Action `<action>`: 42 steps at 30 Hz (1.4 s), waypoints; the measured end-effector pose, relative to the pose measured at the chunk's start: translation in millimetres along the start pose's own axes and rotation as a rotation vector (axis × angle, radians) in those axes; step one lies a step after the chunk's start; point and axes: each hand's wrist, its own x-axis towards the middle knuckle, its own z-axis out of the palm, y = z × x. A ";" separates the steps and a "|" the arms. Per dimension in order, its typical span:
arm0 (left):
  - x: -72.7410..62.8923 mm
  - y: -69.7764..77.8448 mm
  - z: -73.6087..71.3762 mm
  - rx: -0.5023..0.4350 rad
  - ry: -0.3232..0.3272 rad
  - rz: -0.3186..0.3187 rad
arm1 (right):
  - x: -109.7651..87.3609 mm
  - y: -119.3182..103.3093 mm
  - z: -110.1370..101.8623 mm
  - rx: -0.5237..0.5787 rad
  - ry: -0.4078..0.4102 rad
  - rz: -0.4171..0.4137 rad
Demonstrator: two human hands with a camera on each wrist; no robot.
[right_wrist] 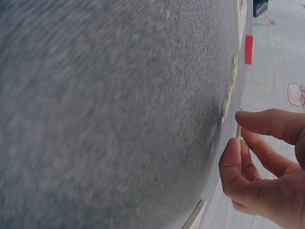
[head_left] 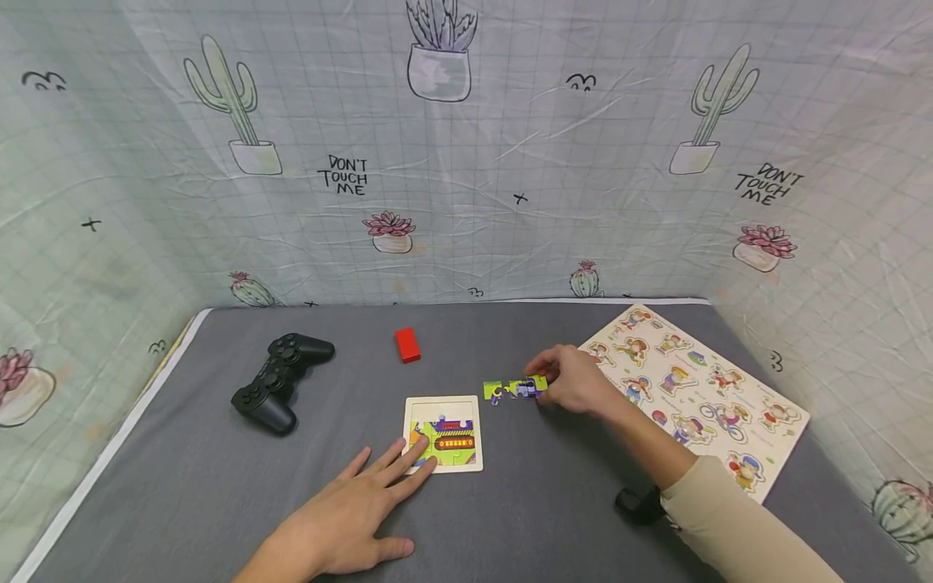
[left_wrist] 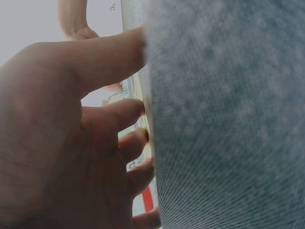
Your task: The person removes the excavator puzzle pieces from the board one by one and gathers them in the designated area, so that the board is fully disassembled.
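Note:
My left hand (head_left: 357, 506) lies with its fingers spread and straight, fingertips on a small wooden jigsaw tray (head_left: 479, 441). Pieces with a picture of a building vehicle (head_left: 454, 443) fill the tray's lower part, while its upper part shows bare wood. To the right of the tray, a few loose green and purple jigsaw pieces (head_left: 497, 391) lie in a row. At the row's right end my right hand (head_left: 579, 380) pinches one jigsaw piece (right_wrist: 239, 131) between thumb and fingers. In the right wrist view that piece is edge-on, its picture hidden.
A black game controller (head_left: 280, 380) lies on the left of the grey table (head_left: 510, 518). Behind the tray is a red block (head_left: 408, 345). A large wooden board with child figures (head_left: 688, 397) lies at the right, partly under the right forearm. Patterned cloth (head_left: 466, 162) hangs around the table.

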 end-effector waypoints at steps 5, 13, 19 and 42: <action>-0.2 -0.5 0.2 -0.005 -0.002 0.000 | -2.7 4.0 -3.3 -0.023 0.012 -0.010; -0.8 -0.6 0.2 -0.017 -0.003 -0.003 | -3.4 10.8 -3.4 -0.057 0.009 -0.024; -0.7 0.2 0.1 -0.006 -0.002 -0.004 | -2.0 13.4 -2.1 -0.103 -0.003 -0.012; 0.3 0.1 -1.6 -0.007 -0.015 -0.004 | -0.4 12.2 -3.3 -0.123 -0.009 -0.023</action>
